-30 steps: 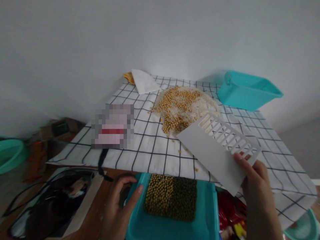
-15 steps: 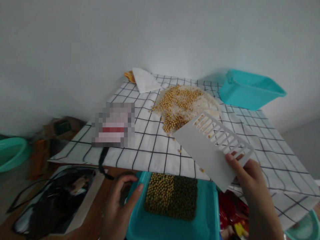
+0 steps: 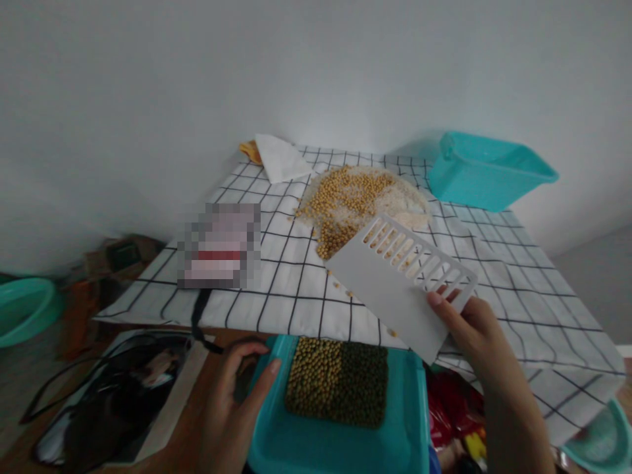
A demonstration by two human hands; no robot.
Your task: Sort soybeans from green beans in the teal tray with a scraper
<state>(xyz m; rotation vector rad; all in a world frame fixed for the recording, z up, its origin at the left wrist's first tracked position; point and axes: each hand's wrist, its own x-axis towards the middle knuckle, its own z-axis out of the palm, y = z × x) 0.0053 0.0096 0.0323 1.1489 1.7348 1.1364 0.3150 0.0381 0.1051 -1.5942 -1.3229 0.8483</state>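
Note:
My right hand grips a light grey flat scraper with a row of slots along one side. The scraper is tilted over the front of a mixed pile of yellow beans and pale grains on the checked cloth. A few beans lie loose beside its lower edge. Below the table edge, my left hand curls its fingers and thumb round the left rim of a teal plastic tub. Inside that tub are yellowish beans on one side and dark green beans on the other.
Another teal tub stands at the back right of the table. A white folded sheet and a blurred-out pinkish object lie on the left. Below are a dark bag, a red packet and a green basin.
My right hand has moved the scraper slightly left, closer to the front of the bean pile. The left hand stays at the tub's rim. The whole view has shifted a little.

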